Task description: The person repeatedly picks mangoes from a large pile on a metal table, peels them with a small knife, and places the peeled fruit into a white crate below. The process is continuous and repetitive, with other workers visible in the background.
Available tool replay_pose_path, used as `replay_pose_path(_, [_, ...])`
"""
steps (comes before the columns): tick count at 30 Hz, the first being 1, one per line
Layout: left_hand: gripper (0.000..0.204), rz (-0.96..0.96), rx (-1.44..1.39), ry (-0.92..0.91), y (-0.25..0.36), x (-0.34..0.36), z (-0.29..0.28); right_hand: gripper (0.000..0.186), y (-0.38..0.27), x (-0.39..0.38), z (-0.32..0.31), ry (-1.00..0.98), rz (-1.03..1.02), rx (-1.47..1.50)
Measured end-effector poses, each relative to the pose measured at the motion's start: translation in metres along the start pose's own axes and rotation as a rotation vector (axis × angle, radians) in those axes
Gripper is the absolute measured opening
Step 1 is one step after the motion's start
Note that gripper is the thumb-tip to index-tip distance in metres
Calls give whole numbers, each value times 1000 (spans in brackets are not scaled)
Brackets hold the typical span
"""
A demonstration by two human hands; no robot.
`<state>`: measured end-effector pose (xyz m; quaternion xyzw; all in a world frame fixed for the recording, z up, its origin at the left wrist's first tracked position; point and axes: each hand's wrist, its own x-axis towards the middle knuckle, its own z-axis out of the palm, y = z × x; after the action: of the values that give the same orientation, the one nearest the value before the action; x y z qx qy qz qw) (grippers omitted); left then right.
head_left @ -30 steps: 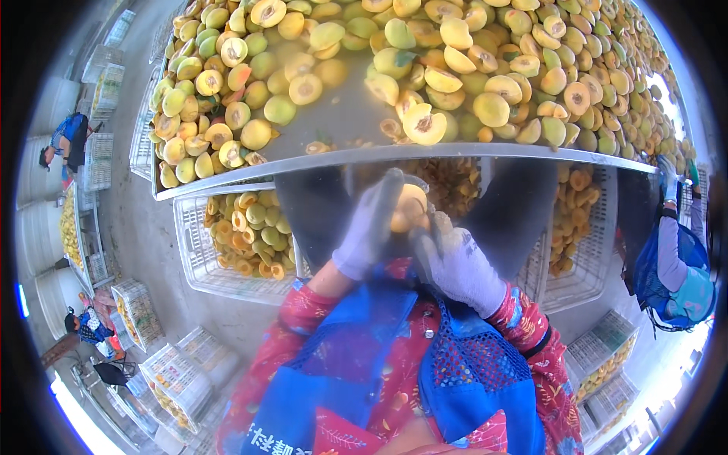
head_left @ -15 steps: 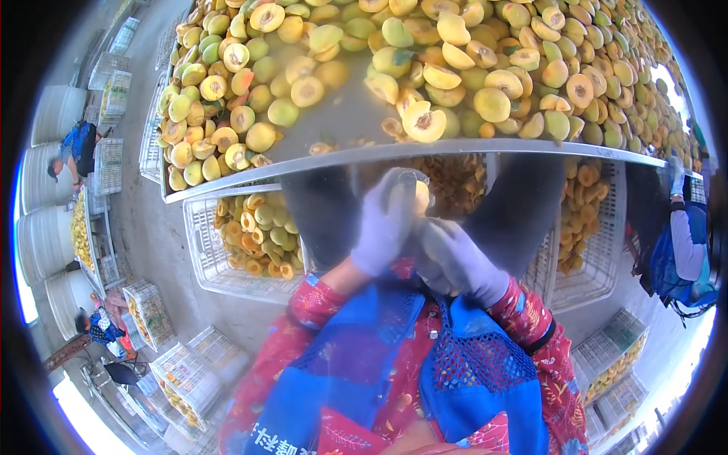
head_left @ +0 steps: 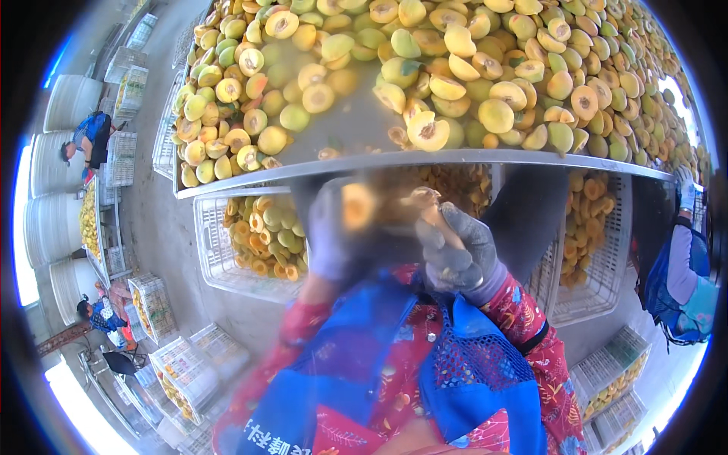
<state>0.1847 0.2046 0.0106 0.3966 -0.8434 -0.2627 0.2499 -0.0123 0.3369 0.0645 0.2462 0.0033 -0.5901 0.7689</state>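
Observation:
My left hand, in a pale glove and smeared by motion, holds a halved yellow peach with its cut face showing a hollow. To the right, my gloved right hand is wrapped round a slim pitting tool with a tan handle. Something small and brownish sits at the tool's tip; blur hides what it is. Both hands are apart, just below the front edge of a metal table heaped with peach halves.
Under the table edge stand white plastic crates of peach halves, left and right. A co-worker stands at the right, a gloved hand on the table edge. Stacked crates, white tubs and other people are at the left.
My hands have separated: the left moved left with the peach half, and the right now shows the tool. The whole view has shifted slightly.

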Motion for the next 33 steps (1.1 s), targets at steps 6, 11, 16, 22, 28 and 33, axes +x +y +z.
replay_pose_path(6, [41, -305, 533, 23, -27, 4, -72, 43, -32, -2, -41, 202, 77, -402])
replay_pose_path(11, [43, 167, 301, 47, 19, 89, 14, 43, -33, -2, -52, 171, 28, -430])
replay_pose_path(16, [48, 57, 5, -414, 47, 133, 63, 42, -30, -19, -52, 401, -126, -343])
replay_pose_path(22, [42, -324, -767, -346, 38, 105, 53, 49, -26, -34, -38, 449, -305, -947])
replay_pose_path(28, [44, -650, -1170, -472, 49, 61, 14, 37, -27, -31, -15, 171, -338, -1415])
replay_pose_path(33, [50, -601, -1213, -450, 58, 46, 20, 29, -22, -13, -45, -109, -1181, -2801])
